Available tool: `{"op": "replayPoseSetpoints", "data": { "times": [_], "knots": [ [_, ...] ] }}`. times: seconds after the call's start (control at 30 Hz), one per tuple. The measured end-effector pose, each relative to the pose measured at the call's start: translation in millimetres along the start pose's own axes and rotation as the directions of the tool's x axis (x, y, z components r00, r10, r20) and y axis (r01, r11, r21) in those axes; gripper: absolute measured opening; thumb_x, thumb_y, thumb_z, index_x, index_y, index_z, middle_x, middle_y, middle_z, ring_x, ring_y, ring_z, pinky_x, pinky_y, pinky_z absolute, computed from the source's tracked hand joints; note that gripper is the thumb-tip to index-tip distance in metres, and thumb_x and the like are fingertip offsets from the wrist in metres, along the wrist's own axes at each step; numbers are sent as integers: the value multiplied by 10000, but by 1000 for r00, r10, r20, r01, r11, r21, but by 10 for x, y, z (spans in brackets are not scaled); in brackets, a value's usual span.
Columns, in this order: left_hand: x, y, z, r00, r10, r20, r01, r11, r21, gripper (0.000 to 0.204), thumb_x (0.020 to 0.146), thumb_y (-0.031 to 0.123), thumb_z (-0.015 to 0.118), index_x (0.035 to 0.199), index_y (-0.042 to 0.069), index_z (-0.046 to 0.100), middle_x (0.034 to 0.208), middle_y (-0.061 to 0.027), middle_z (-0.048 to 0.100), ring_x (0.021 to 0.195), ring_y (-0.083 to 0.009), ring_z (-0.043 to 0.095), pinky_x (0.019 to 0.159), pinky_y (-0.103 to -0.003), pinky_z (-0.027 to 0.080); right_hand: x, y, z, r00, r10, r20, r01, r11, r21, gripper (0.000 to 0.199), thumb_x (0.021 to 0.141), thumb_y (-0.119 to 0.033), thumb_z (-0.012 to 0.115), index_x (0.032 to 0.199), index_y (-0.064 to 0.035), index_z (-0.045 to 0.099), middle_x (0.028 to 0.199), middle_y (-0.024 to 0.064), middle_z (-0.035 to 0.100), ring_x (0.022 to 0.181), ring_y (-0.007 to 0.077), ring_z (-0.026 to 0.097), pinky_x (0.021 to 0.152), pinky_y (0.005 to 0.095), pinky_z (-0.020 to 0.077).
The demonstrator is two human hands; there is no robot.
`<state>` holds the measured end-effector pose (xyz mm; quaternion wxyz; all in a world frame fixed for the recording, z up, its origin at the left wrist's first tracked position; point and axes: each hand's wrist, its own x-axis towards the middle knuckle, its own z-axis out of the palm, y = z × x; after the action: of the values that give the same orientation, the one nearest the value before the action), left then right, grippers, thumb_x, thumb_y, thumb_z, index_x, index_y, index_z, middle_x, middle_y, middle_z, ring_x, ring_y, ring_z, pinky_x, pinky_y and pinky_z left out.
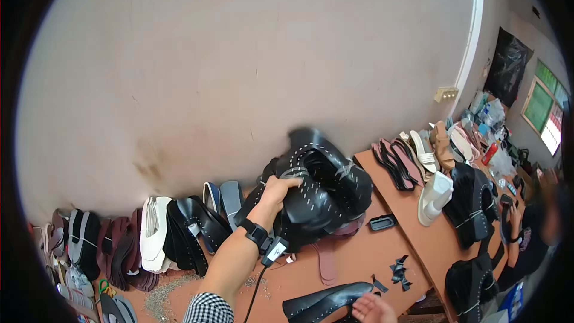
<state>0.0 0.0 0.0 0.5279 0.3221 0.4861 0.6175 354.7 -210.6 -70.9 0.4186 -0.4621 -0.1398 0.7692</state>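
Observation:
My left hand [280, 191] is closed on a bundle of black shoe uppers [311, 203], lifted above the table beside the wall. The uppers are shiny, dotted with small pale slots, and bound with a clear tie; some edges are blurred. At the lower edge, my right hand [374, 309] shows its fingers apart and holds nothing. Just left of it lies a single black shoe upper [326, 299] on the orange-brown table [382, 251]; I cannot tell if they touch. A pinkish insole [326, 263] lies below the bundle.
Along the wall stand brown [119, 251], white [155, 230] and black shoe uppers [182, 233]. Black scraps [399, 273] and a small black tray [382, 222] lie to the right. Beyond are a white shoe last [434, 197], tied black bundles [472, 203] and another person [535, 233].

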Motion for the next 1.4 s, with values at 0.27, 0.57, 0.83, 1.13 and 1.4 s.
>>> {"op": "replayPoseSetpoints", "data": {
  "times": [0.27, 0.57, 0.83, 1.13, 1.4],
  "knots": [
    [104, -196, 71, 945, 114, -307, -83, 990, 111, 387, 662, 29, 679, 941, -54, 426, 806, -140, 575, 648, -189, 592, 571, -302, 519, 182, 454, 344, 990, 113, 81, -130, 957, 260, 219, 827, -163, 561, 991, -19, 566, 923, 119, 589, 887, 285, 563, 797, 389, 465],
    [-443, -242, 61, 792, 530, -304, -43, 544, 838, 500, 730, 282, 671, 1049, -46, 467, 975, -199, 556, 820, -239, 592, 743, -342, 463, 218, 445, 450, 965, 202, 165, -233, 952, 196, 213, 831, -186, 560, 965, -20, 573, 910, 117, 597, 872, 265, 569, 787, 382, 468],
    [-2088, -413, -221, 988, 149, -48, -133, 962, 238, 289, 823, 151, 599, 1055, 2, 513, 848, -30, 578, 729, -72, 554, 648, -232, 464, 105, 707, 498, 956, 274, 102, -286, 950, 128, 171, 819, -154, 542, 911, -12, 573, 820, 109, 583, 787, 251, 566, 741, 399, 467],
    [-3989, 1171, -742, 457, 477, 750, -442, 854, -274, 448, 787, 223, 664, 1107, -64, 539, 786, -142, 623, 574, -235, 579, 466, -294, 437, -25, 1308, 446, 950, 312, 3, -312, 949, -54, 142, 796, -118, 566, 882, -6, 580, 823, 90, 582, 796, 233, 559, 787, 394, 456],
    [-4783, 1255, -876, 259, 923, 284, -312, 359, -880, 355, 844, 144, 574, 1094, -104, 527, 718, -167, 600, 485, -224, 525, 399, -312, 360, -227, 1771, 501, 922, 386, 36, -380, 918, -113, 129, 790, -122, 568, 868, -20, 565, 796, 87, 587, 774, 239, 565, 743, 381, 466]
  ]
}}
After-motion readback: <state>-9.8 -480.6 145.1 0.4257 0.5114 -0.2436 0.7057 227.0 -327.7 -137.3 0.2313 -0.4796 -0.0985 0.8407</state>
